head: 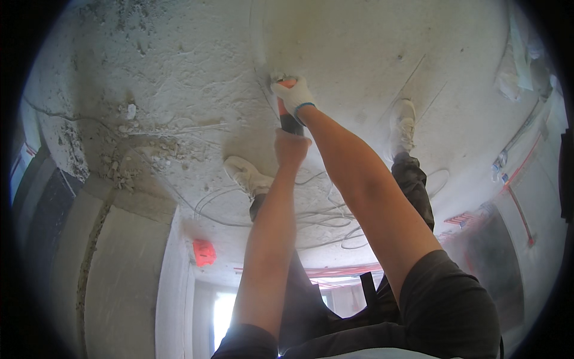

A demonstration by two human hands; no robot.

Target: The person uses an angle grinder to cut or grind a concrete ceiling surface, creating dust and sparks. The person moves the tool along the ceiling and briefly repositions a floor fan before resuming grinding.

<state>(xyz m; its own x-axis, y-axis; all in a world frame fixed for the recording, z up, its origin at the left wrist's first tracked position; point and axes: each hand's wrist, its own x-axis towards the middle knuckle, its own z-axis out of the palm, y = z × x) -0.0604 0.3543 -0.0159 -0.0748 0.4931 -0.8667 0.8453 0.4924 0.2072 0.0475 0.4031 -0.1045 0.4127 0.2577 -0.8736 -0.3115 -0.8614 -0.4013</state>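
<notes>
My right hand [296, 95], in a white knit glove with a teal cuff, is closed around the front of an orange-and-black handheld power tool [282, 107], which looks like an angle grinder. Behind it my left hand [292, 144], which looks bare, grips the tool's dark rear end. The tool's head is at the rough concrete floor [341, 58]; its working edge is hidden. Beside the tool runs a thin dark line in the floor. Two more straight lines lie near my right shoe [404, 119]. My left shoe [246, 175] stands left of the hands.
Looped cables [332, 217] lie on the floor between and around my feet. Broken concrete rubble [121, 168] lies at the left by a wall panel [125, 269]. A red object [204, 252] is near the wall. Red pipes [522, 215] run at the right. The air looks hazy.
</notes>
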